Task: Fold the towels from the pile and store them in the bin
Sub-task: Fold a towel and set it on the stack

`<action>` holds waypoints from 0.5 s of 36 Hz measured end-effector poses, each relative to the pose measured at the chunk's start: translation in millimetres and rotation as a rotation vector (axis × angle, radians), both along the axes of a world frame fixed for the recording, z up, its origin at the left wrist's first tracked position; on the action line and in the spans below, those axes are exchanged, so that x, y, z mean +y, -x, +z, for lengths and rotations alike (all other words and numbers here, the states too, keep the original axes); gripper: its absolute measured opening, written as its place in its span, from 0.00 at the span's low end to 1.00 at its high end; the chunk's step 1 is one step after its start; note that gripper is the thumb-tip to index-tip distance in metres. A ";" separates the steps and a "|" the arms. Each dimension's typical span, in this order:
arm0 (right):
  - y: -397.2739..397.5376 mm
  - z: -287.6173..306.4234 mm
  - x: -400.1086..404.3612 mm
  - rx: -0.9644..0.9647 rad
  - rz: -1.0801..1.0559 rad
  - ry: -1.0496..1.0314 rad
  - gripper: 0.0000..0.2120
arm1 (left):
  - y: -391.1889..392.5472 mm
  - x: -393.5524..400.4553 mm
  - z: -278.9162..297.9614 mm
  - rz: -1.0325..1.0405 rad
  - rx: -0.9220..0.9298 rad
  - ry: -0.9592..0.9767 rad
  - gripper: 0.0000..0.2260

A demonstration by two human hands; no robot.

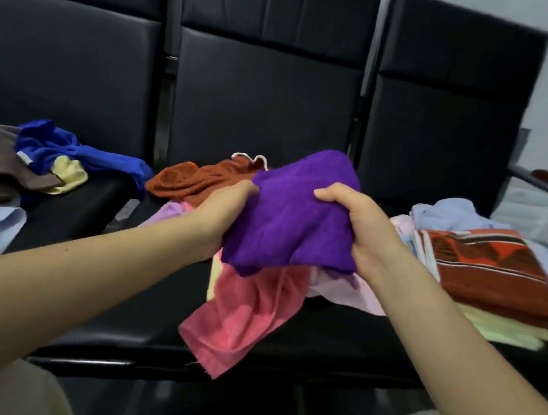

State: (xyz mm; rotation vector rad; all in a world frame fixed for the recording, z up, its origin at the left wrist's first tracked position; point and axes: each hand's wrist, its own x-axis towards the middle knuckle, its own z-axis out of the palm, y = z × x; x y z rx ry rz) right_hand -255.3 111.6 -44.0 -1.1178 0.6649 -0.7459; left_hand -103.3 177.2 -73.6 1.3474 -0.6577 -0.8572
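Pink towel [242,310] droops nearest, off black seat [336,332]. Above it, purple towel [292,216] spans left hand [223,215] to right hand [362,232], fingers clamped on opposite edges. No bin visible.

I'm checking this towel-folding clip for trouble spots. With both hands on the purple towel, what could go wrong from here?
1. The pink towel hangs over the seat's front edge beneath the purple towel; it may slide to the floor.
2. The left hand and right hand grip the purple towel bunched, so the fold may come out uneven.
3. No bin is in view, and the folded stack sits close to the loose pile, so towels might mix.
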 end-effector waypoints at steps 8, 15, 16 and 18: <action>70.9 13.0 -33.8 0.009 -0.144 -0.018 0.04 | 92.6 -57.8 -0.6 -0.242 0.265 -0.027 0.22; 149.6 45.6 -83.6 0.071 -0.206 0.097 0.06 | 155.5 -116.0 22.8 -0.445 0.262 0.014 0.20; 162.8 50.0 -93.9 0.095 -0.247 0.124 0.05 | 165.9 -125.1 27.1 -0.479 0.264 0.018 0.17; 188.0 52.1 -118.4 0.190 -0.359 0.210 0.06 | 183.6 -146.3 29.5 -0.466 0.187 0.008 0.12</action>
